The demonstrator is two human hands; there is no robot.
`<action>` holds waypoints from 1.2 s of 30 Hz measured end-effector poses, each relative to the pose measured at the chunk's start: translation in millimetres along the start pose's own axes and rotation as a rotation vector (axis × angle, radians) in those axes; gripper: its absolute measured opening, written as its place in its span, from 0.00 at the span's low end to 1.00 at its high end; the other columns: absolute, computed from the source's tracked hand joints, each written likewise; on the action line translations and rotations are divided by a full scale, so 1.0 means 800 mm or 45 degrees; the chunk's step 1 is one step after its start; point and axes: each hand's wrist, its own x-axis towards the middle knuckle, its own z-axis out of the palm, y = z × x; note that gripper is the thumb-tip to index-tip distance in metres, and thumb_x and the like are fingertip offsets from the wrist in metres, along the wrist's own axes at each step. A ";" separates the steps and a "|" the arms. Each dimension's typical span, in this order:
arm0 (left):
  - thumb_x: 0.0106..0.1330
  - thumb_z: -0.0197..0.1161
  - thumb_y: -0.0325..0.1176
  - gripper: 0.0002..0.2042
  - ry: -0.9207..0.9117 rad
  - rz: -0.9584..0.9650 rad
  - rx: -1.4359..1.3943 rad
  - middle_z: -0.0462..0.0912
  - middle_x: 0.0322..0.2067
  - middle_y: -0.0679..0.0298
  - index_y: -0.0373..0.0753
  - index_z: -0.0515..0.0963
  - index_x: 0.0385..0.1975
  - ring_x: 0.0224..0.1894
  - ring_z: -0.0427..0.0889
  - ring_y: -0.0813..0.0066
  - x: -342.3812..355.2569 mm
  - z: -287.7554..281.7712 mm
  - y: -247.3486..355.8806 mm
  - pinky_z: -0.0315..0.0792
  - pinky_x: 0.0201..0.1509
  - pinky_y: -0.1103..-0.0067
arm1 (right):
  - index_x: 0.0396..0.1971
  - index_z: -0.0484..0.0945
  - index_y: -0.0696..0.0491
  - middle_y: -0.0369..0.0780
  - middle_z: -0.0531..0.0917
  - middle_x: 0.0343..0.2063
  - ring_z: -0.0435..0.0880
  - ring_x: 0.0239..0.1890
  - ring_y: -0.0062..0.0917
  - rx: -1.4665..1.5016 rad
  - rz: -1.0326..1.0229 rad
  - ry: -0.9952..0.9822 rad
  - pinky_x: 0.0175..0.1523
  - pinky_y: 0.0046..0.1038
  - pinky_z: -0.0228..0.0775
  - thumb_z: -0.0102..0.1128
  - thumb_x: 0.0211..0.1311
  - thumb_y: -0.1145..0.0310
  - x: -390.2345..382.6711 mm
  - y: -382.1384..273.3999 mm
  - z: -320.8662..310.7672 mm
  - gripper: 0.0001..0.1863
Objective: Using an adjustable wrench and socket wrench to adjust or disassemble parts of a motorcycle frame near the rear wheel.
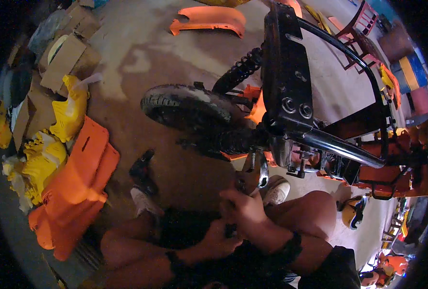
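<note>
My two hands are close together above my lap, beside the lower frame of a black two-wheeler [288, 72]. My right hand [248, 212] has its fingers curled round something dark that mostly hides inside the grip. Just beyond those fingers is a shiny metal piece [263, 174]; whether it is a tool or part of the vehicle is unclear. Below and to the left, my left hand [222, 239] is closed, with a small dark thing [230, 230] showing at its fingers. The wheel [190, 103] and a coil-spring shock absorber [243, 70] face me.
A dark power drill [144, 172] lies on the floor by my left shoe [144, 200]. Orange panels [79, 183] and yellow plastic parts [69, 108] are piled at left, near cardboard [64, 62]. Another orange panel [209, 20] lies beyond. A yellow helmet [352, 213] sits at right.
</note>
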 end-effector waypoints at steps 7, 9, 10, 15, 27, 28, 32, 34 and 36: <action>0.53 0.64 0.32 0.14 0.149 0.148 0.042 0.80 0.29 0.61 0.35 0.74 0.37 0.31 0.77 0.74 0.004 0.014 -0.010 0.72 0.35 0.73 | 0.25 0.69 0.50 0.32 0.67 0.13 0.66 0.12 0.18 0.117 0.239 0.003 0.15 0.23 0.53 0.59 0.50 0.74 0.002 -0.011 -0.005 0.07; 0.53 0.64 0.32 0.14 0.155 0.133 0.055 0.80 0.30 0.59 0.35 0.74 0.37 0.32 0.78 0.73 0.004 0.011 -0.008 0.72 0.37 0.73 | 0.24 0.68 0.49 0.32 0.67 0.11 0.66 0.11 0.18 0.080 0.232 0.034 0.14 0.23 0.52 0.58 0.50 0.74 0.002 -0.009 -0.002 0.07; 0.53 0.64 0.32 0.13 0.173 0.113 0.058 0.81 0.30 0.59 0.35 0.74 0.37 0.33 0.78 0.72 0.002 0.010 -0.004 0.72 0.38 0.73 | 0.23 0.67 0.49 0.32 0.66 0.11 0.65 0.10 0.18 0.064 0.228 0.052 0.14 0.23 0.52 0.58 0.50 0.74 0.002 -0.009 0.000 0.08; 0.52 0.63 0.31 0.14 0.075 -0.134 0.038 0.81 0.32 0.55 0.34 0.75 0.37 0.37 0.80 0.69 -0.004 -0.003 -0.033 0.73 0.41 0.71 | 0.22 0.65 0.49 0.33 0.66 0.10 0.64 0.08 0.21 0.220 0.138 0.049 0.11 0.25 0.52 0.58 0.50 0.74 0.000 -0.010 0.017 0.09; 0.52 0.61 0.35 0.19 0.131 -0.046 0.336 0.79 0.32 0.45 0.31 0.70 0.40 0.40 0.78 0.47 -0.028 -0.060 0.010 0.72 0.41 0.68 | 0.20 0.64 0.49 0.35 0.62 0.07 0.60 0.05 0.23 0.509 0.152 0.233 0.10 0.27 0.49 0.56 0.50 0.75 0.002 -0.008 0.056 0.09; 0.52 0.61 0.35 0.19 0.139 -0.016 0.332 0.79 0.32 0.45 0.31 0.69 0.40 0.41 0.78 0.46 -0.028 -0.059 0.010 0.72 0.41 0.68 | 0.19 0.64 0.49 0.35 0.62 0.07 0.60 0.05 0.23 0.529 0.153 0.237 0.10 0.27 0.49 0.56 0.50 0.75 0.002 -0.009 0.058 0.10; 0.53 0.61 0.36 0.20 0.159 0.076 0.371 0.79 0.34 0.45 0.30 0.68 0.41 0.42 0.77 0.45 -0.028 -0.056 0.005 0.72 0.41 0.66 | 0.19 0.64 0.49 0.35 0.62 0.07 0.59 0.05 0.23 0.405 0.218 0.186 0.10 0.27 0.48 0.56 0.50 0.74 0.003 -0.009 0.052 0.09; 0.53 0.61 0.36 0.21 0.133 0.008 0.379 0.78 0.35 0.44 0.31 0.67 0.43 0.43 0.76 0.44 -0.026 -0.053 0.012 0.72 0.42 0.65 | 0.19 0.64 0.49 0.35 0.62 0.08 0.59 0.05 0.22 0.396 0.221 0.161 0.10 0.27 0.48 0.56 0.50 0.74 0.002 -0.008 0.050 0.10; 0.54 0.61 0.36 0.21 0.124 0.005 0.393 0.78 0.36 0.44 0.31 0.66 0.44 0.43 0.76 0.43 -0.026 -0.052 0.014 0.71 0.43 0.65 | 0.18 0.64 0.49 0.34 0.62 0.08 0.59 0.06 0.22 0.402 0.220 0.164 0.10 0.26 0.48 0.56 0.50 0.74 0.002 -0.009 0.049 0.10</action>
